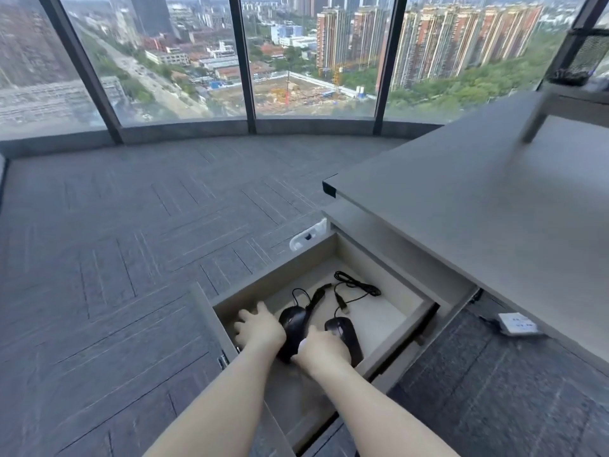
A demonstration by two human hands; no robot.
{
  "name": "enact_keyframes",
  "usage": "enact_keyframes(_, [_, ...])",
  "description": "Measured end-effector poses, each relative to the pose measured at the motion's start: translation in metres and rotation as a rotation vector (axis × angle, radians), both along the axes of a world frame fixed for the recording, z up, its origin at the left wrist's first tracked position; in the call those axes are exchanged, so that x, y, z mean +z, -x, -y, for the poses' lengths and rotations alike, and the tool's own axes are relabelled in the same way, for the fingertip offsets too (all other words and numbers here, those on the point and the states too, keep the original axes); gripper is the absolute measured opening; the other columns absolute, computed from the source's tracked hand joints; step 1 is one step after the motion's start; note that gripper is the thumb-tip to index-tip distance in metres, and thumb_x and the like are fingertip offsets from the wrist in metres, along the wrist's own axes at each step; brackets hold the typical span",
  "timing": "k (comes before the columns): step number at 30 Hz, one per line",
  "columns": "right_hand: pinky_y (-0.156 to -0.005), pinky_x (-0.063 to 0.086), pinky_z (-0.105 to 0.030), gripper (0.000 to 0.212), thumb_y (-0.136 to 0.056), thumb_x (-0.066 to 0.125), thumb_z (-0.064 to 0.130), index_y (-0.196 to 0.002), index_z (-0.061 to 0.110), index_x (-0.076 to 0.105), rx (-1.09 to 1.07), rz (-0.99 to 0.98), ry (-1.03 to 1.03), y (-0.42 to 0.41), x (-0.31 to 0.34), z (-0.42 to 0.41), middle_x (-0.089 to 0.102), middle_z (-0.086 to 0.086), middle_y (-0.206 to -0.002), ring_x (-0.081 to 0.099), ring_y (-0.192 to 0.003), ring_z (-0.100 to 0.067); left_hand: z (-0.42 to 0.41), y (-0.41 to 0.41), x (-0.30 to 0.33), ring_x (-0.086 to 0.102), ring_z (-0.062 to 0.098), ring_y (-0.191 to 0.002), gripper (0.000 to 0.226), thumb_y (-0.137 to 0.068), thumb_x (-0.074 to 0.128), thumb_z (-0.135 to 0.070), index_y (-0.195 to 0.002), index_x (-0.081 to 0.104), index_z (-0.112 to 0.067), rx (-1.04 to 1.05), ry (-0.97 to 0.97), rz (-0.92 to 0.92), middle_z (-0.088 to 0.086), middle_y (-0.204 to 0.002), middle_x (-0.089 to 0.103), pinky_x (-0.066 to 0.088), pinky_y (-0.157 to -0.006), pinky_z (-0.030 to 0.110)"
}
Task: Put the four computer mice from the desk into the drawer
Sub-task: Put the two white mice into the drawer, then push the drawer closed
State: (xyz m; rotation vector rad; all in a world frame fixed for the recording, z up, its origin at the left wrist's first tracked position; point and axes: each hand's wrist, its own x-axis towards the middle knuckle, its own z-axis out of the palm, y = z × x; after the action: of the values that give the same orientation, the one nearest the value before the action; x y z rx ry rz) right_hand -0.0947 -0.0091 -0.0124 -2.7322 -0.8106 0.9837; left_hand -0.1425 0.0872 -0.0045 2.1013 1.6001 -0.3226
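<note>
The open drawer (273,275) under the desk (478,199) holds two black wired mice that I can see. One mouse (293,324) lies between my hands and the other mouse (346,338) is to its right. Their black cables (356,285) and a USB plug (342,305) trail toward the drawer's back. My left hand (258,328) is palm down with fingers spread at the drawer's left side, and whatever is under it is hidden. My right hand (321,351) curls over the near end of the right mouse. No mouse shows on the visible desk top.
A white power strip (519,323) lies on the carpet under the desk to the right. A white plastic piece (308,234) sits by the cabinet's far corner. A black mesh holder (580,57) stands on a raised shelf at the desk's back right. Curved windows (313,61) close off the far side.
</note>
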Motion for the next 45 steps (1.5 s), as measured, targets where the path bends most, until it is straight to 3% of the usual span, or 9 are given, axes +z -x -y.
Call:
enact_keyframes(4, [-0.084,0.053,-0.039,0.049,-0.084,0.059,0.028,-0.128,0.012,0.047,0.011,0.095,0.038,0.003,-0.009,-0.002,0.056,-0.018,-0.130,0.060,-0.114,-0.033,-0.006,-0.001,-0.008,0.035,0.035,-0.134,0.058,-0.088,0.049,-0.023,-0.143,0.030,-0.021,-0.010,0.041,-0.054,0.015,-0.145,0.030,0.038,-0.104,0.045])
enact_keyframes(10, [-0.084,0.050,-0.037,0.052,-0.087,0.059,0.045,-0.127,0.012,0.049,0.068,0.170,-0.030,0.003,0.011,0.015,0.054,-0.015,-0.130,0.060,-0.114,-0.033,-0.010,0.002,0.005,0.038,0.041,-0.131,0.050,-0.090,0.045,-0.023,-0.138,0.037,-0.010,-0.048,0.037,0.005,0.018,-0.143,0.035,0.037,-0.105,0.045])
enact_keyframes(14, [-0.080,0.047,-0.037,0.039,-0.093,0.045,0.042,-0.113,0.011,0.056,0.159,0.234,-0.247,0.010,0.047,0.034,0.059,-0.013,-0.119,0.059,-0.106,-0.033,-0.011,0.017,0.032,0.044,0.036,-0.131,0.050,-0.089,0.041,-0.017,-0.139,0.046,-0.013,-0.147,-0.101,0.273,0.015,-0.143,0.046,0.039,-0.105,0.043])
enact_keyframes(21, [-0.067,0.051,-0.033,0.035,-0.088,0.052,0.055,-0.087,0.021,0.057,0.247,0.145,-0.534,0.055,0.069,0.091,0.065,0.000,-0.093,0.062,-0.081,-0.018,0.009,0.090,0.056,0.054,0.028,-0.114,0.034,-0.091,0.048,-0.014,-0.122,0.062,-0.011,-0.024,-0.378,0.735,0.013,-0.123,0.062,0.040,-0.093,0.035])
enact_keyframes(24, [-0.070,0.052,-0.029,0.032,-0.085,0.057,0.055,-0.088,0.023,0.054,0.203,0.082,-0.669,0.073,0.056,0.115,0.059,0.000,-0.098,0.060,-0.079,-0.016,0.018,0.118,0.045,0.049,0.030,-0.122,0.042,-0.093,0.042,-0.010,-0.133,0.052,-0.008,0.119,-0.235,0.803,0.017,-0.135,0.053,0.040,-0.099,0.038])
enact_keyframes(27, [-0.087,0.047,-0.026,0.049,-0.081,0.059,0.063,-0.106,0.021,0.060,0.199,0.078,-0.716,0.086,0.041,0.134,0.056,0.006,-0.110,0.052,-0.099,-0.010,0.032,0.134,0.032,0.044,0.032,-0.134,0.053,-0.093,0.041,-0.011,-0.146,0.039,-0.007,0.213,-0.040,0.757,0.016,-0.148,0.044,0.038,-0.105,0.045])
enact_keyframes(32, [-0.100,0.041,-0.027,0.064,-0.073,0.066,0.063,-0.123,0.024,0.053,0.257,0.128,-0.734,0.101,0.030,0.146,0.050,0.008,-0.122,0.039,-0.117,-0.008,0.051,0.139,0.012,0.060,0.029,-0.107,0.030,-0.094,0.042,-0.016,-0.120,0.055,-0.021,0.278,0.224,0.931,0.011,-0.120,0.064,0.046,-0.091,0.044])
enact_keyframes(38, [-0.100,0.041,-0.024,0.054,-0.079,0.067,0.046,-0.125,0.020,0.053,0.178,0.232,-0.807,0.101,0.020,0.148,0.049,0.007,-0.124,0.041,-0.116,-0.010,0.056,0.123,0.003,0.058,0.025,-0.098,0.036,-0.098,0.036,-0.016,-0.130,0.047,-0.027,0.299,0.314,1.042,0.004,-0.111,0.062,0.047,-0.081,0.040])
enact_keyframes(45, [-0.091,0.046,-0.022,0.073,-0.080,0.064,0.049,-0.141,0.021,0.036,-0.067,0.243,-0.813,0.070,0.017,0.159,0.040,0.005,-0.139,0.047,-0.118,-0.009,0.058,0.073,-0.002,0.058,0.026,-0.113,0.051,-0.097,0.038,-0.020,-0.148,0.034,-0.026,0.244,0.376,1.029,0.005,-0.132,0.057,0.049,-0.094,0.047])
